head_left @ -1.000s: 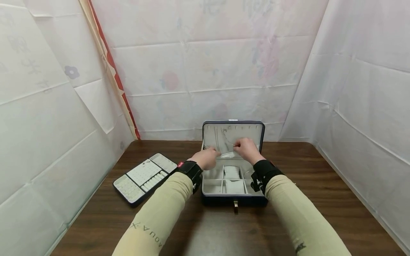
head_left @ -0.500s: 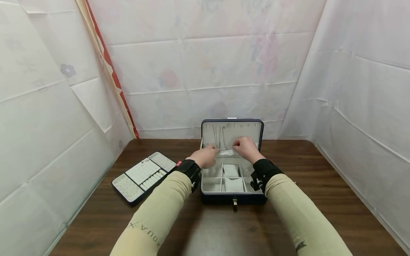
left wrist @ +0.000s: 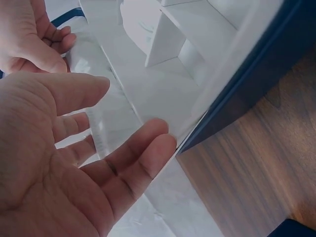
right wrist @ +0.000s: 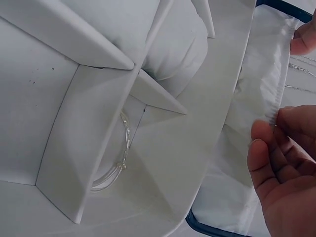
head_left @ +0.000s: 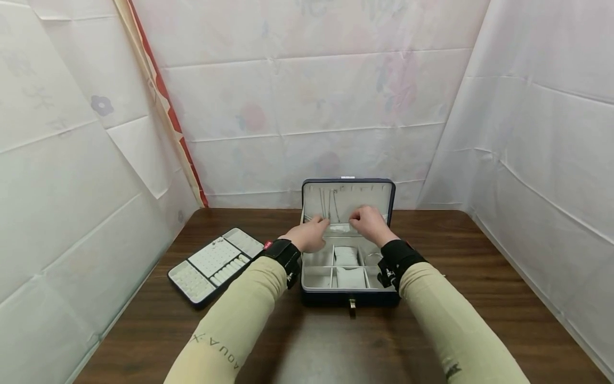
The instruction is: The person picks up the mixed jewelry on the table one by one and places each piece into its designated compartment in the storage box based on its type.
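A dark blue jewelry box (head_left: 326,300) stands with its lid (head_left: 371,193) raised. Several thin silver necklaces (head_left: 329,202) hang inside the lid, their lower ends reaching the white fabric pocket (right wrist: 237,133). In the right wrist view my right hand (head_left: 371,225) pinches the pocket's upper edge between thumb and fingers. My left hand (head_left: 307,234) is at the pocket's left side, its fingers loosely bent and spread with nothing between them in the left wrist view. Whether its fingertips (left wrist: 160,148) touch the box cannot be told. Below, a silver bracelet (right wrist: 120,168) lies in a compartment.
A jewelry tray (head_left: 216,258) with ring rolls and small compartments lies left of the box on the wooden table (head_left: 336,346). White cushions (head_left: 350,277) fill the box's middle compartments. Sheet-covered walls (head_left: 288,106) enclose the table at the back and sides.
The rightmost necklace, slanted toward my right hand a second ago, now hangs straighter. The white pocket edge looks flatter. My left fingers have spread slightly, and both hands stay in nearly the same place.
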A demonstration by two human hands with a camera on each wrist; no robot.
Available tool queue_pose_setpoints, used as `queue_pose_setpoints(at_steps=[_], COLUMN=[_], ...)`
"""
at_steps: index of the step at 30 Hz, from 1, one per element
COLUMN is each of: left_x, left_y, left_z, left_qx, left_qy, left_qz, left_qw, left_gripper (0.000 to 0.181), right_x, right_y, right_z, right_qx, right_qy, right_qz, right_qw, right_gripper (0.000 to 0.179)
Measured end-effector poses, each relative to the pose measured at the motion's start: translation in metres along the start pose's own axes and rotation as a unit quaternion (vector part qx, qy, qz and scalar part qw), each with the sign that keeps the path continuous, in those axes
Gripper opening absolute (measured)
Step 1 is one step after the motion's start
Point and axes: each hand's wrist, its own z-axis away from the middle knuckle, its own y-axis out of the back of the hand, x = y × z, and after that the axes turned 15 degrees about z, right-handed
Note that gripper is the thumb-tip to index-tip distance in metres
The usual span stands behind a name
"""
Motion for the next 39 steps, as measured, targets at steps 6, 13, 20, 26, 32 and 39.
queue_pose_setpoints(at_steps=[6, 13, 20, 26, 32, 39], left_x=[-0.001, 0.001, 0.003, 0.003, 0.003, -0.002], left_y=[0.000, 0.001, 0.002, 0.001, 0.001, 0.001], left_z=[0.000, 0.003, 0.007, 0.006, 0.008, 0.011], left_qx=[-0.004, -0.005, 0.004, 0.013, 0.019, 0.053], left_qy=[0.007, 0.011, 0.015, 0.018, 0.018, -0.003], left_qz=[0.008, 0.013, 0.024, 0.016, 0.013, 0.016], left_qw=[0.9999, 0.9998, 0.9996, 0.9996, 0.9996, 0.9985], left_gripper=[0.063, 0.064, 0.064, 0.064, 0.063, 0.056], right_x=[0.000, 0.003, 0.004, 0.003, 0.001, 0.003], right_y=[0.000, 0.000, 0.000, 0.001, 0.001, 0.000], right_z=[0.000, -0.001, 0.001, 0.004, 0.007, 0.007], right_qx=[0.011, 0.011, 0.013, 0.015, 0.026, 0.036], right_qy=[0.013, 0.021, 0.026, 0.040, 0.059, 0.063], right_qz=[0.006, 0.003, 0.008, 0.024, 0.066, 0.088], right_qw=[0.9998, 0.9997, 0.9995, 0.9988, 0.9957, 0.9935], right_gripper=[0.024, 0.024, 0.024, 0.027, 0.024, 0.025])
